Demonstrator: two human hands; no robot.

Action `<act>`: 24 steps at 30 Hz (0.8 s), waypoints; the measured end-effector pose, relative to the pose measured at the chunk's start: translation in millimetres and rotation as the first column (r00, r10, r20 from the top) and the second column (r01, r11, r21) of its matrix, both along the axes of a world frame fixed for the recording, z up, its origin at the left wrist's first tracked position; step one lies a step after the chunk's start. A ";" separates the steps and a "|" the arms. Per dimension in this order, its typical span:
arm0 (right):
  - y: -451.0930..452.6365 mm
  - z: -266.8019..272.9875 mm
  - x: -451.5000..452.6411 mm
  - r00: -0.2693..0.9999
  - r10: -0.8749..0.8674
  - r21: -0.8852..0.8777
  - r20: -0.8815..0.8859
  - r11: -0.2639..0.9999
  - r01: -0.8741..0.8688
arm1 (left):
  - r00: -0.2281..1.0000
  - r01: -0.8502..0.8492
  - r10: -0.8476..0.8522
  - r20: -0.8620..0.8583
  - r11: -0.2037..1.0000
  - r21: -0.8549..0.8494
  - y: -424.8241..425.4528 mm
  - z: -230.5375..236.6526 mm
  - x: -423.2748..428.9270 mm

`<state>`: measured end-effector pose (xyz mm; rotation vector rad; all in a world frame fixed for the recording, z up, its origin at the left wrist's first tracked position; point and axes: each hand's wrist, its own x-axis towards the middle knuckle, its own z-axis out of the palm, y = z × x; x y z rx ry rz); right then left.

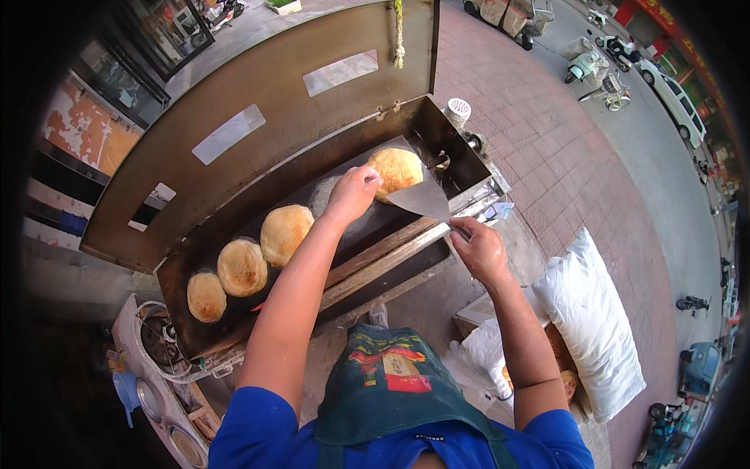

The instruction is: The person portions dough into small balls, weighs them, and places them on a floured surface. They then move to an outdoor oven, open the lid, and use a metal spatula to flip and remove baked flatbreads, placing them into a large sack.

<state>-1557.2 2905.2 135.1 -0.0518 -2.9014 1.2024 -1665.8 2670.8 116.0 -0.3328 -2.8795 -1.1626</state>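
My right hand [481, 248] grips the handle of a wide metal spatula [423, 199]. The blade's tip lies against the near edge of a browned round flatbread [396, 169] at the right end of the dark griddle plate [304, 193]. At that bread's left edge is my left hand [353, 196], its fingers curled together; whether they pinch the bread is hidden. Three more flatbreads line the plate to the left: a large one [285, 234], partly behind my left forearm, a middle one [242, 267] and a smaller one [206, 297]. Pale flour marks the plate beside my left hand.
A raised metal lid [281, 129] with cut-out windows stands behind the griddle, a rope [399, 41] hanging from it. A wooden rail [381, 255] runs along the front. At right are a perforated white canister [457, 111] and a white cushion [589, 328] over more breads [567, 384].
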 end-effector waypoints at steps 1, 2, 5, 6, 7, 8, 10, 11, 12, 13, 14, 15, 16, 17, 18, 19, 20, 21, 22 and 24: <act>-0.7 3.7 -8.9 0.999 0.043 0.083 0.027 0.995 -0.045 | 1.000 0.009 -0.009 0.007 1.000 -0.010 -2.4 -8.2 -10.0; -3.8 10.0 -16.5 0.996 0.057 0.135 0.068 0.989 -0.065 | 1.000 0.015 -0.015 0.015 1.000 -0.020 -5.5 -21.4 -22.0; -26.3 20.4 -45.6 0.972 0.142 0.353 0.186 0.914 -0.201 | 0.998 -0.010 0.014 0.062 0.998 -0.069 -15.7 -43.8 -48.6; -37.3 18.2 -60.6 0.976 0.159 0.353 0.152 0.913 -0.204 | 0.998 -0.013 0.018 0.067 0.997 -0.074 -16.4 -49.2 -58.1; -45.8 4.2 -81.2 0.980 0.139 0.354 0.142 0.918 -0.181 | 0.997 -0.003 0.009 0.077 0.997 -0.075 -10.9 -55.8 -65.7; -64.6 0.3 -102.5 0.982 0.142 0.374 0.123 0.910 -0.179 | 0.989 -0.027 0.034 0.142 0.998 -0.050 -11.5 -62.9 -76.0; -81.4 -32.7 -138.7 0.989 0.112 0.437 0.097 0.888 -0.144 | 0.982 -0.059 0.089 0.169 0.983 -0.172 0.8 -55.0 -84.7; -90.5 -41.5 -154.6 0.990 0.130 0.481 0.058 0.865 -0.142 | 0.977 -0.099 0.141 0.161 0.966 -0.240 -0.2 -47.3 -94.0; -92.5 -44.6 -159.5 0.986 0.158 0.434 -0.062 0.893 -0.116 | 0.961 -0.104 0.168 0.218 0.955 -0.278 -2.3 -38.1 -94.5; -91.6 -50.3 -149.0 0.972 0.181 0.378 -0.153 0.919 -0.111 | 0.985 -0.081 0.121 0.120 0.952 -0.295 -8.9 -29.4 -86.2; -88.2 -45.4 -136.6 0.960 0.176 0.307 -0.217 0.946 -0.104 | 0.997 -0.058 0.071 0.030 0.949 -0.310 -14.7 -20.1 -75.3; -81.7 -36.9 -122.6 0.916 0.186 0.232 -0.355 0.967 -0.106 | 0.997 -0.028 0.005 -0.073 0.946 -0.322 -15.0 -6.3 -68.2; -74.2 -35.1 -108.2 0.918 0.133 0.174 -0.372 0.982 -0.072 | 0.962 -0.027 -0.044 -0.270 0.967 -0.254 -8.0 8.1 -47.9; -70.7 -37.1 -96.3 0.917 0.094 0.115 -0.387 0.992 -0.053 | 0.887 -0.028 -0.061 -0.459 0.982 -0.185 -2.2 19.8 -18.9; -70.7 -40.3 -83.6 0.919 0.069 0.030 -0.388 0.998 -0.062 | 0.898 0.117 -0.126 -0.422 0.992 -0.049 2.4 34.6 13.4; -69.7 -46.6 -69.3 0.926 0.037 -0.051 -0.376 0.997 -0.061 | 0.899 0.259 -0.202 -0.389 0.961 0.101 9.2 37.4 48.4; -72.7 -53.4 -56.9 0.892 0.005 -0.119 -0.451 0.991 -0.065 | 0.911 0.383 -0.320 -0.259 0.890 0.248 12.7 27.5 85.4; -76.7 -53.9 -41.0 0.889 -0.016 -0.150 -0.457 0.987 -0.059 | 0.885 0.461 -0.443 -0.146 0.785 0.413 13.4 14.5 122.4; -74.7 -62.9 -23.7 0.873 -0.005 -0.168 -0.488 0.982 -0.088 | 0.872 0.351 -0.475 0.117 0.774 0.526 12.6 -12.8 157.1; -65.5 -81.7 14.6 0.860 0.003 -0.194 -0.509 0.974 -0.118 | 0.646 -0.230 -0.388 0.657 0.722 0.653 -0.4 -88.5 215.7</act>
